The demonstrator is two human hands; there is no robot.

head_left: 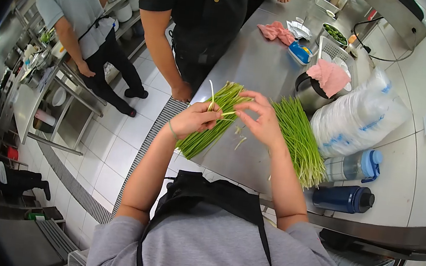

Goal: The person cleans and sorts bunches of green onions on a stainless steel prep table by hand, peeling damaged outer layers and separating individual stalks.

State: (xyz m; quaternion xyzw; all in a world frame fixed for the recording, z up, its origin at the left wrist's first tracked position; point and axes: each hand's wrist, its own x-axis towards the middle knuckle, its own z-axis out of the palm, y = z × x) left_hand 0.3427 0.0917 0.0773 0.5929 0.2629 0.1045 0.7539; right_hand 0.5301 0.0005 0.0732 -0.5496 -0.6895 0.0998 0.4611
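Here, we hold a thin, pale green-and-white stalk (228, 113) in our left grip (200, 119), clenched round it with thumb and curled fingers, over the grey stainless-steel bench (228, 158). A whitish, curved strand (211, 88) rises from the same grip. Our right grip (260, 118) has its thumb and forefinger at the stalk's outer end, the other fingers spread loosely; we cannot tell whether that pinch is closed. A thin green band (173, 130) circles our left wrist.

Below and behind our left grip, a loose pile of long green stalks (202, 141) lies slantwise at the near left corner of the bench, partly over the left edge. Small pale scraps (240, 143) lie on bare metal between it and a second, thick bundle of green stalks (296, 137), which stretches beside our right forearm, its whitish ends towards the near edge.

Right of that bundle, towards the right edge, are a clear bottle with a blue cap (351, 166), a dark blue bottle with a black lid (339, 198) and a tall stack wrapped in clear plastic (356, 118). Just beyond stands a steel jug (309, 96) with a pink cloth (329, 78) on top. A co-worker in black (199, 21) stands at the left edge.
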